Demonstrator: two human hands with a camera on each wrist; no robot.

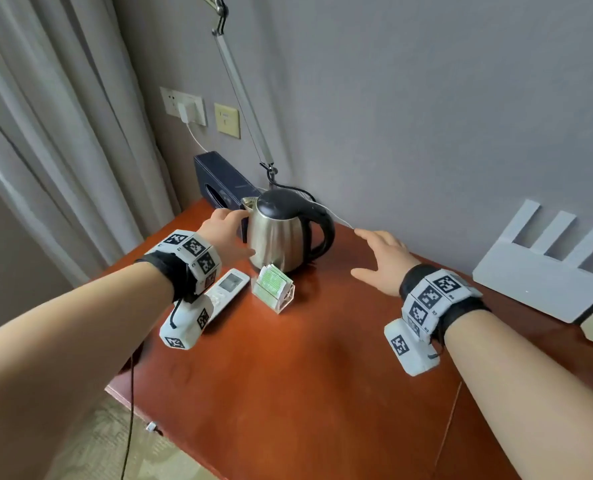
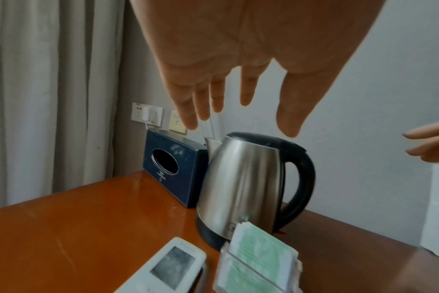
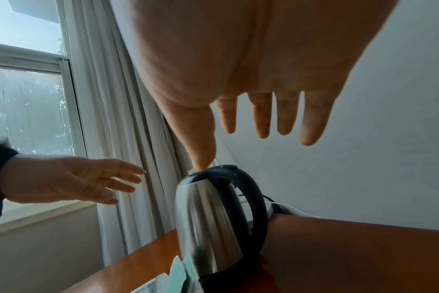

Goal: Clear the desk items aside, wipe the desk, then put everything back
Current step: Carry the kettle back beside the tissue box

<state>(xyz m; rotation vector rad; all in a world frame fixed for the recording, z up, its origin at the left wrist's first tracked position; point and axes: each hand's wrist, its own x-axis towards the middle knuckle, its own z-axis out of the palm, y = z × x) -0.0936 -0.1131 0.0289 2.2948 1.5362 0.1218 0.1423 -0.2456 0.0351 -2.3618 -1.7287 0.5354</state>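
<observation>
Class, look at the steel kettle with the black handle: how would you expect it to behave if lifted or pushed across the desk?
The polished steel kettle with the black handle looks rigid, and its smooth body is probably slippery, so the handle seems the safer hold. It stands tall on a dark base, so a high push may tip it. Its weight depends on water inside, which cannot be seen.

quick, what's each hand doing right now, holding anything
Left hand: open, fingers straight, beside the kettle on its spout side, holding nothing.
Right hand: open, fingers spread over the desk, holding nothing.
</observation>
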